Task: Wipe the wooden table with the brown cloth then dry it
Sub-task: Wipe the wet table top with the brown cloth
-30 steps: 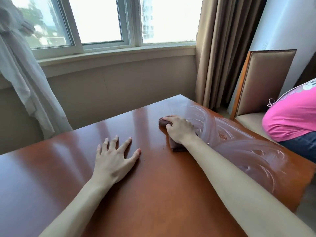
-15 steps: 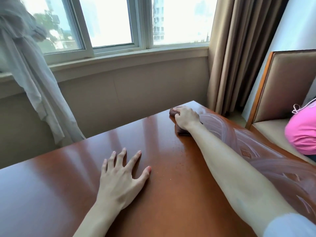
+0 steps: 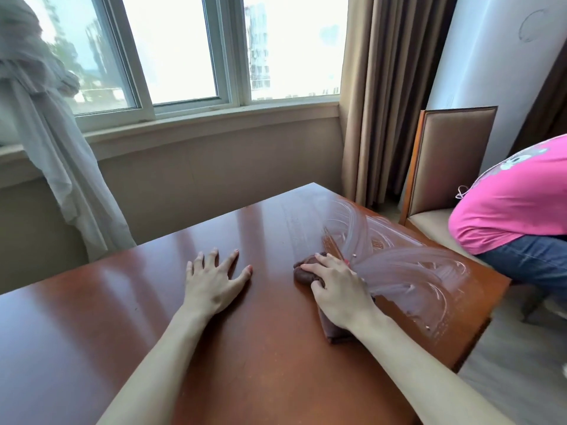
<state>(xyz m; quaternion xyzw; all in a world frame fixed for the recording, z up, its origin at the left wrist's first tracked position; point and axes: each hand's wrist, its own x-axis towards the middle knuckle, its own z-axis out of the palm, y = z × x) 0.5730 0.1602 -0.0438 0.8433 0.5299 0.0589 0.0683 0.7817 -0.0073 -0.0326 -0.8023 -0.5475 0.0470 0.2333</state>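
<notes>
Nearer now, right hand presses one brown cloth.

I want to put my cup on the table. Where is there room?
The wooden table is bare left of the left hand, out to its left edge, and between the two forearms near you. It is crowded on the right: the right hand presses the brown cloth beside wet streaks.
</notes>
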